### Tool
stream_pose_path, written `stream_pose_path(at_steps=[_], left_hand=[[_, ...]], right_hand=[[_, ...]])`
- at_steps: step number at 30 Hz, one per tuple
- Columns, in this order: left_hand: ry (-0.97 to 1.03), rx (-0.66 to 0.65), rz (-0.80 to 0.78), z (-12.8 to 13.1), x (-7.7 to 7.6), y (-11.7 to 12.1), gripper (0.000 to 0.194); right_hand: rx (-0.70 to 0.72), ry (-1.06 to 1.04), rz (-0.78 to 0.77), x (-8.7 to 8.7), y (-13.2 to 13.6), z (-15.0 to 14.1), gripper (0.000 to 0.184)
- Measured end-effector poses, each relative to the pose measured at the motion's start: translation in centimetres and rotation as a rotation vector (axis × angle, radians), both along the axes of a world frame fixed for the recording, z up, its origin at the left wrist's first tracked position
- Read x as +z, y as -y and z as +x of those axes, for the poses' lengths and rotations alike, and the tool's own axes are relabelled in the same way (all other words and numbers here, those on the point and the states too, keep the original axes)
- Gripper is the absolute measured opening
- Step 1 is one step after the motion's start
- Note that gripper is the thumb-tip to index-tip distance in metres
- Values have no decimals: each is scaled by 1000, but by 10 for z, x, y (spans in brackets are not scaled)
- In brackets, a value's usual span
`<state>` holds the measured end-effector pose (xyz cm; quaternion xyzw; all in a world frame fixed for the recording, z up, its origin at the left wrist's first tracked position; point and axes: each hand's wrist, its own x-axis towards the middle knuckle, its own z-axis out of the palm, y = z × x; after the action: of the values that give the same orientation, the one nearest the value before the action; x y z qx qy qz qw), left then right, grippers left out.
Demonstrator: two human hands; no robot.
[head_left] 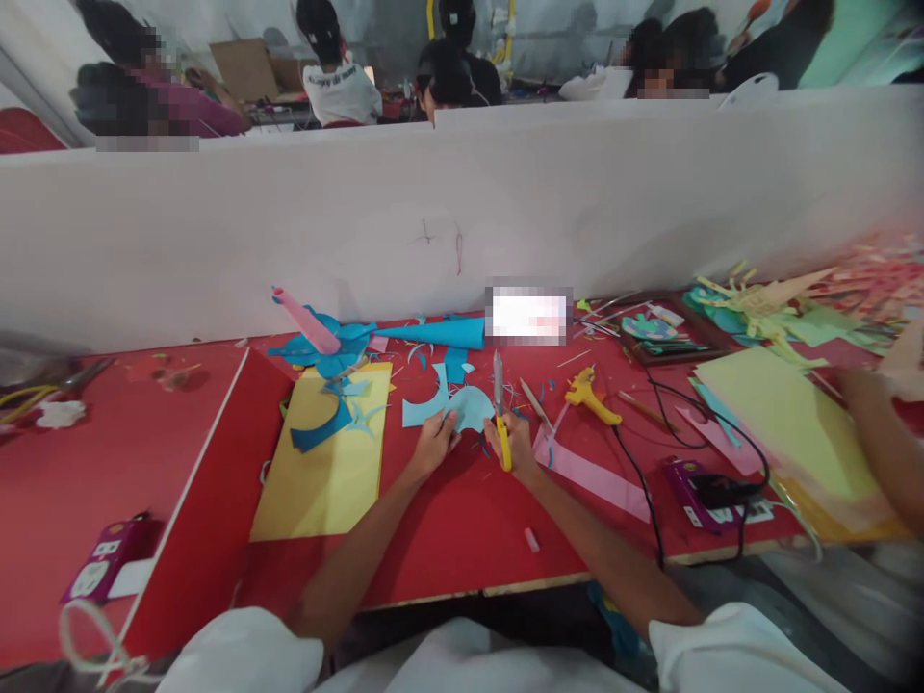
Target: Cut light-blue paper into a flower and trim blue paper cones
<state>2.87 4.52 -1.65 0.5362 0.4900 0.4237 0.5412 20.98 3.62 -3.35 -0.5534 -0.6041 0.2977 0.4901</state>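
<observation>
At twelve o'clock from the person, a long white partition [324,231] stands behind the red table [433,553]. Around the work area as the centre of the dial, yellow sheets [318,505] lie at nine o'clock with blue offcuts [321,430] on them, and a pale yellow-green sheet [765,404] lies at three. Further out at three, another person's forearm [891,452] reaches in over the table.

A blue paper cone [448,334] lies between eleven and twelve, its wide end to the right; a pink cone [309,321] leans on blue paper at ten. A pink strip [599,479] slants away near four o'clock, and a yellow glue gun [593,397] rests between two and three.

At the centre, the left hand [433,443] is closed in a pinch, thumb and fingers gripping pale blue paper [473,408]. The paper extends from that pinch towards two o'clock, into the space between the hands. The right hand [516,445] is curled around the handles of yellow-handled scissors [499,397], whose blades point to twelve just beside the paper's right edge; whether they touch it cannot be told.

A slim pointed stick [535,400] lies near the scissors at two o'clock, and a small pink block [532,540] lies at five.
</observation>
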Motion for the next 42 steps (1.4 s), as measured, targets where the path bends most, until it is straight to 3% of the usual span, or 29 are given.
stream_pose_path(at_steps=[21, 34, 42], left_hand=[[-43, 28, -18, -1, 1, 7, 72], [-84, 29, 61, -6, 2, 12, 69], [-51, 178, 156, -7, 3, 5, 56]], right_hand=[[9, 51, 5, 9, 6, -2, 40], [11, 52, 29, 8, 12, -1, 31], [28, 21, -7, 7, 9, -1, 39]])
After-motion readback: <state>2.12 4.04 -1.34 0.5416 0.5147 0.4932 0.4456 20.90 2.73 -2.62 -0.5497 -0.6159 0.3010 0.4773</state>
